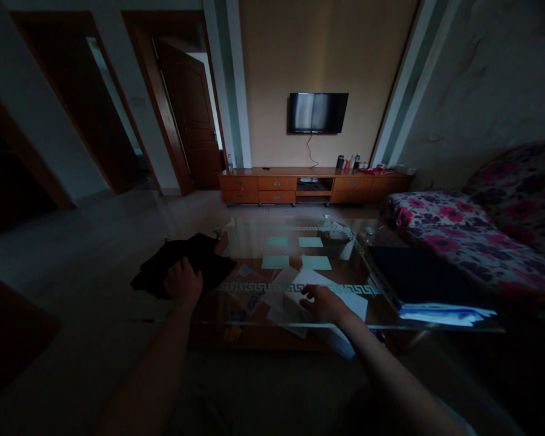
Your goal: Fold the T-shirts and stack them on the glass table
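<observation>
My left hand (184,283) lies on a black cloth (209,257), probably a garment, spread over the left end of the glass table (254,229). Its fingers look slightly bent and apart, though the dim light blurs their tips. Over the near middle of the glass, my right hand (323,303) hovers with loosely curved fingers and holds nothing. White papers (345,297) show beneath that hand, seemingly under the glass. On the right end of the table lies a flat dark stack (429,278) with blue and white layers along its near edge.
A floral sofa (440,209) stands to the right. Across the floor is a low wooden cabinet (277,183) with bottles and cans (347,162) on top, below a wall television (318,113). A wooden door (188,112) stands ajar at the back left.
</observation>
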A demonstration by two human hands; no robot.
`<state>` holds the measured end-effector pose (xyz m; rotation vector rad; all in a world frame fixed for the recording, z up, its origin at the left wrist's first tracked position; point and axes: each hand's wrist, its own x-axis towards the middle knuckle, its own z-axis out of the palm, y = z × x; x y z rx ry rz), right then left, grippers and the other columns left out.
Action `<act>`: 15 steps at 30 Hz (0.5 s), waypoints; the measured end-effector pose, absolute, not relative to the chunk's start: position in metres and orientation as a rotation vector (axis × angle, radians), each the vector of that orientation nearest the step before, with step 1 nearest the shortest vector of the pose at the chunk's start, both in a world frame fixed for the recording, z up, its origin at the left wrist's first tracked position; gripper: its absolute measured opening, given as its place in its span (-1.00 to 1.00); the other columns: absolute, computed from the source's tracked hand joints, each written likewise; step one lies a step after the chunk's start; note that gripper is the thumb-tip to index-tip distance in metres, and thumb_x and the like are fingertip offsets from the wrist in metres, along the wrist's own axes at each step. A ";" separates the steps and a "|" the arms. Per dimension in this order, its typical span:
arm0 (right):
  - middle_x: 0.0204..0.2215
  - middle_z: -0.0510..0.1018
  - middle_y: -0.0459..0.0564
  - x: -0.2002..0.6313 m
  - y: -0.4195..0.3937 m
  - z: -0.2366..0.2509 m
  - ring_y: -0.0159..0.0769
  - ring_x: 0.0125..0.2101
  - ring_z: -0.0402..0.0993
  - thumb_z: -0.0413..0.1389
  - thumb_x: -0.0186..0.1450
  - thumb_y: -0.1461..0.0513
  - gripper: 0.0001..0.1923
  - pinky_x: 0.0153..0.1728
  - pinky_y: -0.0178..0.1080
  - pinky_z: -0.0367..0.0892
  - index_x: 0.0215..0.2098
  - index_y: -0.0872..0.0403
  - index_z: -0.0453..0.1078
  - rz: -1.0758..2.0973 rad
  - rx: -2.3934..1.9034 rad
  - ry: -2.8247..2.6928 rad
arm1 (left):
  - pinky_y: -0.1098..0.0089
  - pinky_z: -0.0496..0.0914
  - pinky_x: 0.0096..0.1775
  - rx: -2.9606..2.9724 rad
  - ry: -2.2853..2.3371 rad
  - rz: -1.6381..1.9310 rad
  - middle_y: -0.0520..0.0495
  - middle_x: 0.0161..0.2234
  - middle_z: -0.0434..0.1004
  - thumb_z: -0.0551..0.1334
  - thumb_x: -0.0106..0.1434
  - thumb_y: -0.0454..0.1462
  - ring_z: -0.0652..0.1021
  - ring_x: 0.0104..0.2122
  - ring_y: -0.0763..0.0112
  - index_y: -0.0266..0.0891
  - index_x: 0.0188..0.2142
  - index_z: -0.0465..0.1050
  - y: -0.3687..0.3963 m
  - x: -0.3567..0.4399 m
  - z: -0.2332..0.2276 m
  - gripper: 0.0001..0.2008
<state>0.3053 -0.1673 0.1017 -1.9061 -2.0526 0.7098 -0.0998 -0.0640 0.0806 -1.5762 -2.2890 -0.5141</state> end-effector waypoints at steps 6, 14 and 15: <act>-0.05 0.64 0.14 0.303 -0.164 0.102 -0.10 -0.08 0.58 0.15 0.31 0.07 -0.54 -0.10 -0.19 0.40 0.10 0.10 0.50 0.857 -1.798 -2.044 | -0.02 0.29 -0.01 -1.564 -2.382 -0.526 -0.35 -0.01 0.53 -0.02 0.43 -0.22 0.44 0.04 -0.10 -0.25 0.01 0.52 -0.054 -0.112 0.063 -0.62; -0.05 0.64 0.10 0.290 -0.147 0.102 -0.17 -0.07 0.58 0.13 0.34 0.15 -0.63 -0.02 -0.19 0.42 0.08 0.08 0.48 0.900 -1.669 -1.820 | 0.15 0.36 0.02 -1.264 -1.979 -1.697 -0.20 -0.10 0.55 0.08 0.42 -0.26 0.53 -0.06 0.13 -0.24 -0.03 0.46 -0.060 -0.056 0.203 -0.76; -0.02 0.62 0.11 0.285 -0.146 0.106 -0.18 -0.05 0.58 0.12 0.35 0.16 -0.63 0.01 -0.18 0.42 0.08 0.09 0.47 0.914 -1.595 -1.778 | 0.17 0.36 0.05 -1.271 -1.814 -1.852 -0.15 -0.12 0.54 0.10 0.43 -0.25 0.53 -0.06 0.17 -0.24 -0.05 0.45 -0.070 -0.044 0.228 -0.79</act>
